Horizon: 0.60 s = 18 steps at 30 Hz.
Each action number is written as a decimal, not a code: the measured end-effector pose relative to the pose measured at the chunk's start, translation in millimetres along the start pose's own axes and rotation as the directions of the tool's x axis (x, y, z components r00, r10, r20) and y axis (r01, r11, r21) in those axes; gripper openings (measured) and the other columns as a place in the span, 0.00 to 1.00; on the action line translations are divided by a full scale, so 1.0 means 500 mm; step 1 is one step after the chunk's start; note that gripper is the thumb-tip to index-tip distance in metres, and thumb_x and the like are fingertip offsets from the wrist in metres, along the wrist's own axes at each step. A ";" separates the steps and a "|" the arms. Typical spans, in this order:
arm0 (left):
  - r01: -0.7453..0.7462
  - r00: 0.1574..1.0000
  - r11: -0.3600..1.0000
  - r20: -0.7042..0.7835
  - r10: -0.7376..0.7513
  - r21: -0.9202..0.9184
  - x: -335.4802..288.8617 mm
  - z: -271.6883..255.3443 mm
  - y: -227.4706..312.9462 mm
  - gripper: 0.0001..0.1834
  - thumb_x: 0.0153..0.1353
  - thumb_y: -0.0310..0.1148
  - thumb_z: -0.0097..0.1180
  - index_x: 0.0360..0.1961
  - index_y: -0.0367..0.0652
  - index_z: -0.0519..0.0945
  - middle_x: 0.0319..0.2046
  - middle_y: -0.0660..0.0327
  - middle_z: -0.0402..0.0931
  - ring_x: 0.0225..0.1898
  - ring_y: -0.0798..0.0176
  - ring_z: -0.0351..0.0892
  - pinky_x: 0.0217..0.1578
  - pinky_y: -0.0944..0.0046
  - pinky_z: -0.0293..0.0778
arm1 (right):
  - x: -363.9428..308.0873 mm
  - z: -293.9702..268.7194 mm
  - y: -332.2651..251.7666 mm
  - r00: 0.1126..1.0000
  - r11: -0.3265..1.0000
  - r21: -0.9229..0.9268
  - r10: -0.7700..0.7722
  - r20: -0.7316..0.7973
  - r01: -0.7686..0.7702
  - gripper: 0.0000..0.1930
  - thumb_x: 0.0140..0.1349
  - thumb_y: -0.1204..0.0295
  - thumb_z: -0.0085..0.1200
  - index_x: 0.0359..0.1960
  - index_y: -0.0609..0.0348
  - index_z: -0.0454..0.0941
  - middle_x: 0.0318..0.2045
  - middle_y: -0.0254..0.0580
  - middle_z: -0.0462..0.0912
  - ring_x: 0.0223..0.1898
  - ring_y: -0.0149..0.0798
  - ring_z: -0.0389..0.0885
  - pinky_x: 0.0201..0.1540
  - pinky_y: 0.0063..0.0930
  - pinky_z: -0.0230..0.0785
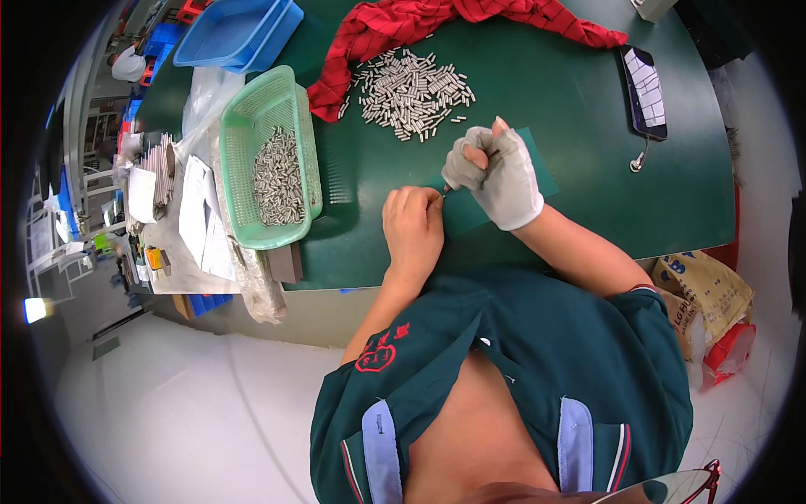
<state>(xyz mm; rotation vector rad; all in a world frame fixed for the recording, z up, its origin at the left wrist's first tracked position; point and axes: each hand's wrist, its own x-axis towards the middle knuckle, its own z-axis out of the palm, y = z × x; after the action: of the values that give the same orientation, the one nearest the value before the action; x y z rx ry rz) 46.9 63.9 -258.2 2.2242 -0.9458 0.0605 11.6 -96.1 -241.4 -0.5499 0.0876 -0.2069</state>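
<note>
My left hand (411, 225) is bare and rests over the green table, thumb and forefinger pinched together. Whatever lies in that pinch is too small to make out. Close against its fingertips is my right hand (504, 181), in a pale grey glove with bare fingertips showing, curled around a slim dark tool. Only the tool's tip (446, 189) shows, pointing at the left fingertips; its exact kind is hidden. Beneath both hands lies a thin green mat (539, 160). Beyond them is a loose heap of short metal pins (411, 94).
At the left stands a light green basket (238, 189) holding many metal pins. Stacked blue trays (222, 34) are behind it. A red checked cloth (386, 25) borders the heap. A phone (645, 92) lies at right. Sacks (709, 290) sit beside the table.
</note>
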 end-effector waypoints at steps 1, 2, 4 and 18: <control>-0.034 0.999 0.998 -0.017 0.034 0.045 0.000 0.002 0.000 0.06 0.48 0.20 0.58 0.27 0.41 0.74 0.27 0.59 0.72 0.32 0.52 0.71 0.36 0.56 0.66 | 0.000 -0.001 0.001 1.000 1.000 0.001 0.002 -0.007 -0.002 0.27 0.70 0.48 0.34 0.17 0.53 0.57 0.13 0.31 0.55 0.19 0.31 0.51 0.27 0.27 0.50; -0.032 0.999 0.999 -0.012 0.032 0.043 0.000 0.004 -0.002 0.06 0.48 0.20 0.58 0.27 0.41 0.74 0.27 0.59 0.72 0.32 0.52 0.71 0.36 0.56 0.66 | 0.000 -0.003 0.001 1.000 1.000 0.011 0.009 -0.005 -0.009 0.27 0.70 0.49 0.34 0.16 0.53 0.56 0.13 0.31 0.55 0.19 0.31 0.51 0.27 0.27 0.49; -0.042 0.999 0.998 -0.015 0.043 0.039 -0.002 0.006 -0.005 0.07 0.47 0.20 0.57 0.27 0.41 0.74 0.27 0.59 0.72 0.32 0.52 0.70 0.36 0.55 0.65 | 0.001 -0.003 0.003 1.000 1.000 0.022 0.017 -0.004 -0.017 0.27 0.70 0.49 0.34 0.16 0.53 0.56 0.13 0.31 0.55 0.19 0.31 0.51 0.27 0.27 0.49; -0.046 0.999 0.997 -0.021 0.048 0.063 0.000 0.003 0.001 0.07 0.49 0.19 0.58 0.29 0.40 0.75 0.27 0.58 0.73 0.31 0.54 0.71 0.34 0.58 0.67 | -0.002 -0.003 0.004 1.000 0.999 0.037 0.031 -0.002 -0.031 0.25 0.71 0.53 0.33 0.17 0.53 0.58 0.14 0.31 0.56 0.19 0.31 0.52 0.27 0.26 0.50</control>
<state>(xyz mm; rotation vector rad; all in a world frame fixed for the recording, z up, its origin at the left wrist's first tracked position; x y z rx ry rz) 46.0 62.8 -259.0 2.2534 -0.9961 0.1379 10.9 -95.0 -244.0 -0.5115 0.0944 -0.1787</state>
